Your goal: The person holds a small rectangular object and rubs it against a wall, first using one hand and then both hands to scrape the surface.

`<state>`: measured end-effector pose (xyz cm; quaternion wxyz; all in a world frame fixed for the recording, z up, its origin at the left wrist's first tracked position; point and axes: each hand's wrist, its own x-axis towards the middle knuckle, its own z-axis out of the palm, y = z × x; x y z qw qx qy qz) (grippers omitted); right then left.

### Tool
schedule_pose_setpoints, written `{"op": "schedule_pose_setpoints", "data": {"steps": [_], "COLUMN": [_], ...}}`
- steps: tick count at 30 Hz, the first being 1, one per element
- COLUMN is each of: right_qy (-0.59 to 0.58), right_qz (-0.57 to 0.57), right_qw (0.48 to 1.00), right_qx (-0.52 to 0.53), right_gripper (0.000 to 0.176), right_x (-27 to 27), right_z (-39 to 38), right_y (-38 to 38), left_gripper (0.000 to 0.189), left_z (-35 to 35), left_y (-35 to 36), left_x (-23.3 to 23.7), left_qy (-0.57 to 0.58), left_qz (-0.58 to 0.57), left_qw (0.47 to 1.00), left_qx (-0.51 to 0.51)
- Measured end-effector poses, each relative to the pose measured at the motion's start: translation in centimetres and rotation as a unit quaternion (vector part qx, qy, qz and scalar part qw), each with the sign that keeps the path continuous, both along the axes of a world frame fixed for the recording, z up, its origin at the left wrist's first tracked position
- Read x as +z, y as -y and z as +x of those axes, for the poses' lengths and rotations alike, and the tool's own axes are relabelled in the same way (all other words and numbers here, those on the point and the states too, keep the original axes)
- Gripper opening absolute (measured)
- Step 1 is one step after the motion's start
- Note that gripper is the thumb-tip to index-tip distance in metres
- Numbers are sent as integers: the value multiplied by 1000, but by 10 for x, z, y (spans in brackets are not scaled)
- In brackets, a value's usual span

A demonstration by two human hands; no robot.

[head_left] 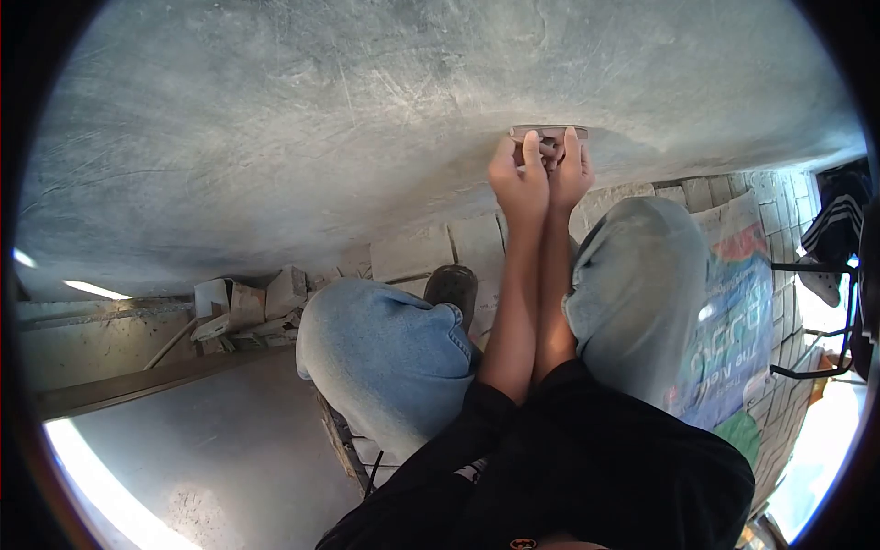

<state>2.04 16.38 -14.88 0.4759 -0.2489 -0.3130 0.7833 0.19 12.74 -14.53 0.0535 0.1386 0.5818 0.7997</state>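
Observation:
A plastering float (550, 132), a flat brownish board seen edge-on, is pressed to the grey plastered wall (302, 119). My left hand (520, 186) grips its left side with the thumb up along the back. Close beside it, my right hand (572, 174) holds the right side the same way. The handle lies between the two hands and is partly hidden by the fingers. Both forearms stretch forward, side by side, between my bent knees. The wall is smooth with faint scratches and darker damp-looking patches.
Stacked brick pieces (261, 304) stand at the left by the wall's foot. A printed banner sheet (724, 321) covers part of the paved floor (788, 220) at right. Farther right are a black metal frame (825, 371) and another person's shoe (820, 280).

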Motion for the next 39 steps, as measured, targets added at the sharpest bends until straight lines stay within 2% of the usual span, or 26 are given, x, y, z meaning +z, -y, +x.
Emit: {"op": "schedule_pose_setpoints", "data": {"steps": [2,3,4,6,7,8,9,11,12,13,14,15,16,18,22,24,25,27,29,31,34,35,37,38,39], "right_qy": [28,40,42,83,98,98,87,64,51,49,97,144,146,142,157,63,64,110,86,134,121,75,106,102,101], "right_qz": [17,33,31,141,164,163,119,19,-36,-34,7,46,47,157,172,78,78,39,55,311,256,195,164,86,5], "right_qw": [999,998,998,982,978,978,989,997,997,998,995,988,988,975,966,995,995,991,995,939,954,975,981,991,994], "right_qx": [5,22,22,98,83,83,34,-24,-34,-34,-17,-1,-2,71,117,-22,-20,-70,23,64,98,81,6,-19,-44], "right_gripper": [20,20,20,21,22,22,22,22,22,22,21,20,20,19,18,20,20,20,21,20,21,20,19,18,18], "right_x": [6,8,8,4,3,3,2,6,13,11,5,2,3,3,5,6,1,-5,23,-5,12,21,11,10,12], "right_z": [-5,-11,-17,-22,-20,-17,-12,5,12,12,11,9,4,-7,-1,5,8,11,4,-23,-29,-23,-11,-4,0], "right_y": [5,20,32,45,41,31,17,-16,-28,-26,-22,-18,-6,19,8,-12,-22,-40,2,38,66,58,27,4,-9], "left_gripper": [21,23,23,22,22,23,25,25,25,25,26,25,25,25,26,24,24,22,22,23,25,24,22,21,21], "left_z": [2,-5,-10,-15,-12,-7,-2,10,14,17,17,15,6,-4,-1,9,12,14,3,-8,-21,-18,-7,-2,4], "left_y": [1,16,32,51,47,38,26,-7,-17,-25,-31,-15,3,27,20,-1,-11,-29,-5,43,66,57,31,14,4], "left_x": [5,7,12,22,24,27,27,14,1,-9,-20,-6,-2,6,11,15,7,-7,-6,28,16,16,16,15,11], "left_qy": [-40,-5,-3,63,64,72,79,61,60,28,-5,109,121,135,139,114,115,-42,37,158,111,111,68,25,29], "left_qz": [-65,-7,-9,-25,-26,8,42,27,27,10,-7,17,26,35,76,32,32,4,9,41,38,41,18,-8,-11], "left_qw": [994,996,996,987,987,991,993,998,998,999,999,993,990,987,982,993,993,999,995,968,968,978,993,998,998], "left_qx": [83,92,92,145,146,111,77,-8,-7,15,35,44,62,81,98,-4,-2,-28,95,189,223,173,91,57,58]}}
